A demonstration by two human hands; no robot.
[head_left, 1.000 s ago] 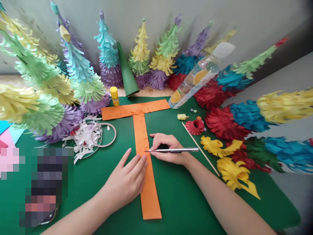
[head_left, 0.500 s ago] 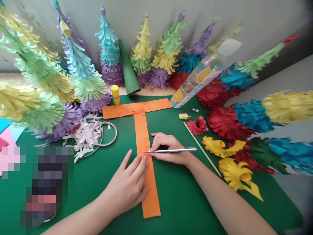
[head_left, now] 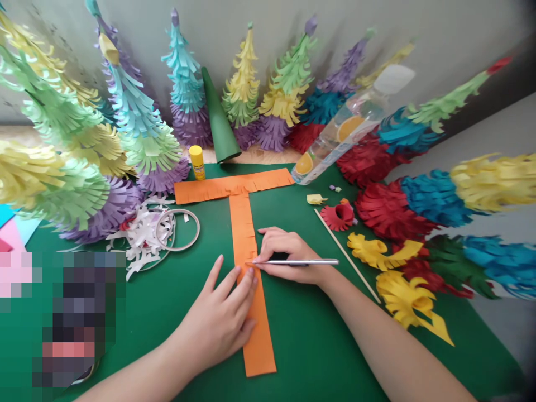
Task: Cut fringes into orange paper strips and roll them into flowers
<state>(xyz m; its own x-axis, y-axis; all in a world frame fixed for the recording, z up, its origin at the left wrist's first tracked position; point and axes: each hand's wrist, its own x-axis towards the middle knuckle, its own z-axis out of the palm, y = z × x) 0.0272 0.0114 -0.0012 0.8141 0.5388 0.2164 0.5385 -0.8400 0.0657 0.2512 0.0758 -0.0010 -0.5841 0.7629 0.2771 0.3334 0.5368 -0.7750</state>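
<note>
A long orange paper strip [head_left: 260,346] lies lengthwise on the green table surface. Its upper right edge is cut into short fringes. My left hand [head_left: 224,310] rests flat on the strip, fingers spread, holding nothing. Just right of the strip, my right hand [head_left: 288,254] grips a slim silver pen-like tool [head_left: 310,262], its tip on the strip near my left fingertips. Across the top end lies a second orange strip [head_left: 205,190], also with small cuts along its lower edge.
Fringed paper trees [head_left: 188,84] stand along the back and both sides. A plastic bottle [head_left: 335,134], glue stick [head_left: 196,162] and green cone [head_left: 221,128] stand behind. White paper scraps [head_left: 144,234] and a tape ring [head_left: 198,234] lie left, a thin stick [head_left: 347,255] right.
The tool in my right hand has tilted slightly, its back end a little lower and farther right. My left hand has hardly moved.
</note>
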